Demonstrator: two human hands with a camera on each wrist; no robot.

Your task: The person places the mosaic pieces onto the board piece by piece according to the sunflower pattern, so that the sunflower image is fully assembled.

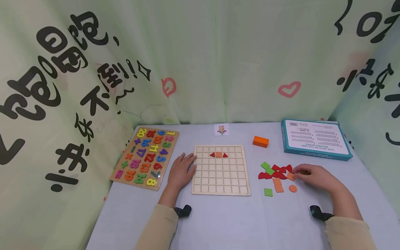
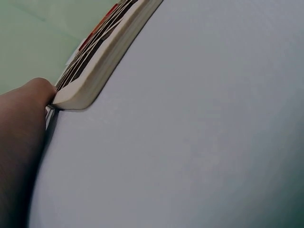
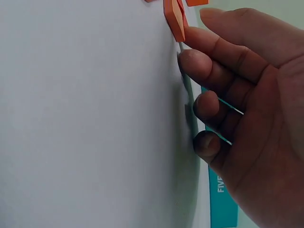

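Note:
My left hand (image 1: 182, 171) rests at the left edge of a wooden grid board (image 1: 221, 180), its thumb and fingertips touching the rim. On the board, an orange square (image 1: 218, 155) lies between two red pieces, one on each side (image 1: 212, 155) (image 1: 225, 155). My right hand (image 1: 315, 176) is over the loose pieces at the right, fingers loosely bent. In the right wrist view, the index fingertip touches an orange square tile (image 3: 175, 20) while the thumb stands apart from it. Around it lie several red pieces (image 1: 276, 174), green squares (image 1: 268, 192) and an orange disc (image 1: 292, 188).
A number puzzle board (image 1: 147, 158) lies at the left. At the back are a small picture card (image 1: 221, 129), an orange block (image 1: 260, 141) and a teal-edged box (image 1: 317, 139). A printed curtain (image 1: 231, 62) hangs behind the table.

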